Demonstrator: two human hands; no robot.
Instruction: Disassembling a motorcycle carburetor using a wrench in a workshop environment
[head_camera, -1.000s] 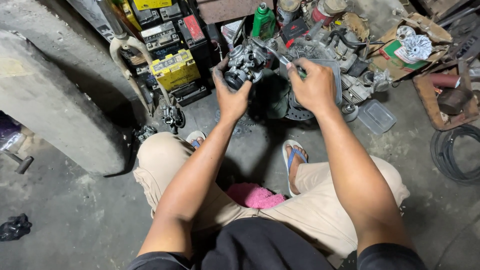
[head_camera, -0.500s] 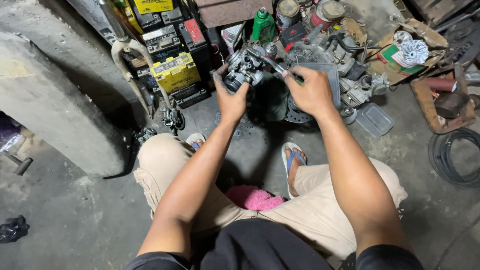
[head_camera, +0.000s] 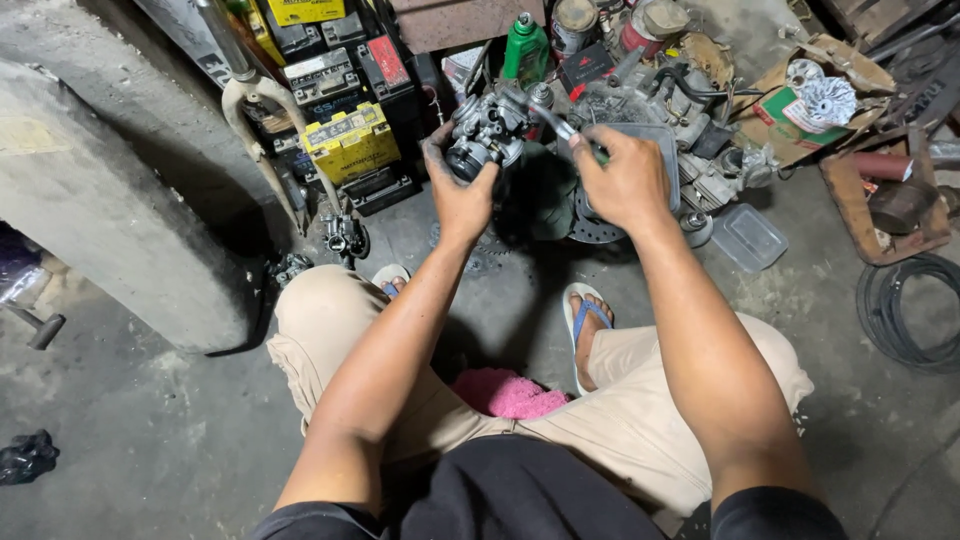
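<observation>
Left hand (head_camera: 462, 195) grips carburetor (head_camera: 485, 130); right hand (head_camera: 622, 180) holds screwdriver (head_camera: 560, 125), clutter close behind.

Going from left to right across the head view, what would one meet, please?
Concrete block → yellow battery → left hand holding a carburetor → right hand gripping a thin metal tool → clear plastic lid → coiled black hose.

Engine parts (head_camera: 690, 130), batteries (head_camera: 345, 140) crowd ahead — bare floor (head_camera: 150, 440) (left)
</observation>
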